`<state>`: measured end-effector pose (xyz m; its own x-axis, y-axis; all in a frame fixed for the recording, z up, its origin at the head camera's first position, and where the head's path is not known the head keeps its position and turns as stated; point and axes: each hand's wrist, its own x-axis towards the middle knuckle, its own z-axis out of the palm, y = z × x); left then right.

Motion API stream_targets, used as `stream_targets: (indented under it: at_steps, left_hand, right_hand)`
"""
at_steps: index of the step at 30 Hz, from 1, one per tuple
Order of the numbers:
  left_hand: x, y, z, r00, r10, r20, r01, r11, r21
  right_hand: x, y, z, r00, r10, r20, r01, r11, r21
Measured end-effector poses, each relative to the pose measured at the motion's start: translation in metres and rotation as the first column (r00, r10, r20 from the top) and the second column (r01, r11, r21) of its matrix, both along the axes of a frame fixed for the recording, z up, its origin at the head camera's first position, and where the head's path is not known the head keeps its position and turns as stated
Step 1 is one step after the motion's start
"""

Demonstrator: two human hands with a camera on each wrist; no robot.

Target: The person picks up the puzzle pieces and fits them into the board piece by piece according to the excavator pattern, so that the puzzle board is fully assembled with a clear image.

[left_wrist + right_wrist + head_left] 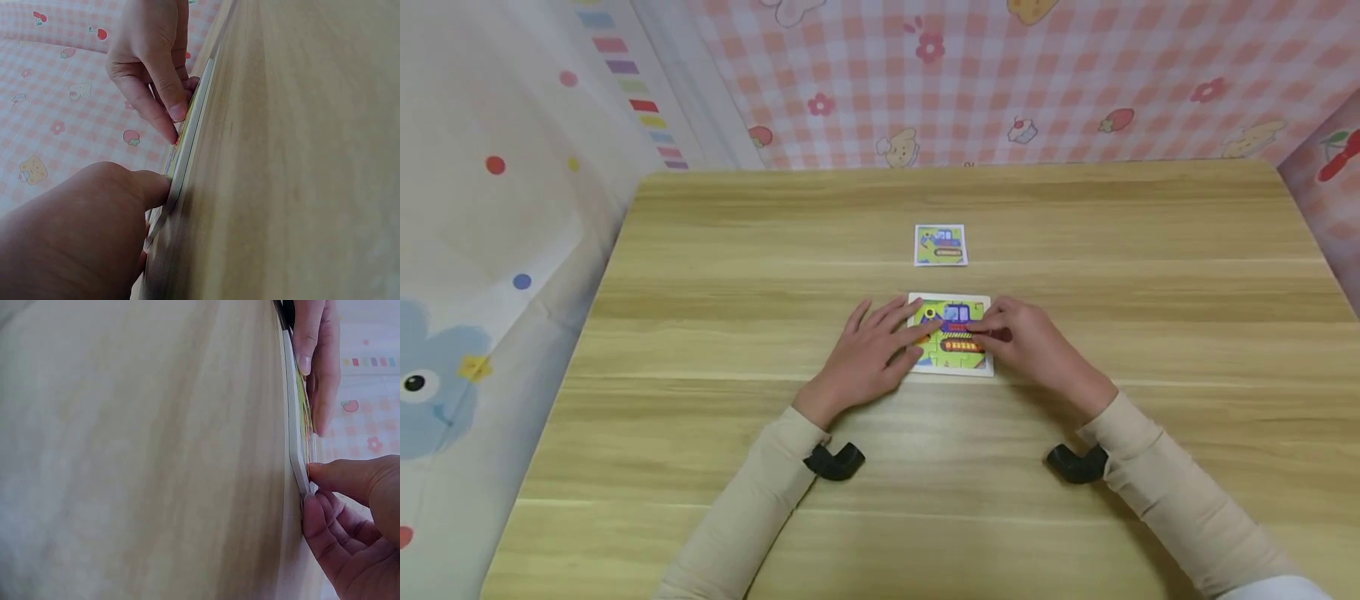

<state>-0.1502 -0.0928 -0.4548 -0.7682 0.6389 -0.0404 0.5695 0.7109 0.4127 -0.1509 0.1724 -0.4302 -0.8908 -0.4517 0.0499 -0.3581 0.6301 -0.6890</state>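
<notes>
A jigsaw puzzle (961,360) with a white border lies flat on the wooden table, showing a blue digger on green. My left hand (872,354) is spread over its left side, fingers extended and fingertips touching the picture; the thumb rests by the lower left edge. My right hand (1033,342) has its thumb and index finger on the right part of the puzzle. In the right wrist view, that hand's thumb (340,475) lies on top while bent fingers (319,522) hold at the edge. Whether a single piece sits between these fingertips is hidden.
A small square card (942,258) with the same digger picture lies farther back on the table (737,275). Two black curved pieces (837,462) sit near the forearms, one on each side. Behind the table hangs a pink checked cloth (865,75).
</notes>
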Motion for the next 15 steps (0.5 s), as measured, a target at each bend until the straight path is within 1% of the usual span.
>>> stream_targets:
  at_steps: [4, 8, 11, 15]
  left_hand:
    - [-0.001, 0.002, -0.003, 1.0, 0.001, 0.003, -0.001, 1.0, 0.014]
    - [-0.002, 0.003, -0.006, 1.0, 0.007, 0.013, -0.007, 1.0, 0.017]
    - [-0.002, 0.002, -0.007, 0.999, 0.026, 0.022, -0.027, 0.999, 0.018]
    - [-0.003, -0.001, -0.01, 0.998, 0.046, 0.033, -0.047, 0.998, 0.03]
  right_hand:
    - [0.001, 0.002, -0.003, 1.0, -0.023, -0.002, 0.023, 1.0, -0.021]
    - [0.005, 0.008, 0.001, 0.994, -0.106, -0.003, 0.105, 0.993, -0.058]
    - [0.006, 0.014, 0.006, 0.987, -0.158, -0.033, 0.155, 0.984, -0.084]
    - [0.007, 0.023, 0.008, 0.981, -0.173, -0.09, 0.166, 0.982, -0.086]
